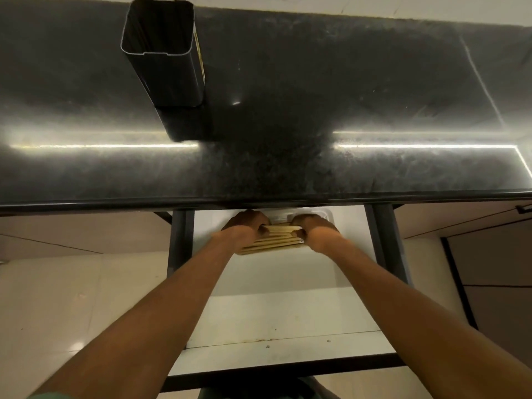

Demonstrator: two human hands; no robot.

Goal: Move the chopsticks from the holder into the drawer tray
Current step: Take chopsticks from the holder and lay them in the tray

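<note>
A tall black rectangular holder (164,61) stands on the dark countertop at the back left; its inside looks dark, with no chopsticks showing. Below the counter edge a white drawer (288,309) is pulled open. Several light wooden chopsticks (276,240) lie crosswise in a bundle at its far end, over a white tray (324,213) that is mostly hidden. My left hand (244,226) grips the bundle's left end and my right hand (315,227) grips its right end, both with fingers curled around the sticks.
The glossy black countertop (316,96) overhangs the drawer's back part and hides it. Dark metal drawer rails (178,243) run along both sides. Beige floor tiles lie to the left, and a dark cabinet front (495,283) is at the right.
</note>
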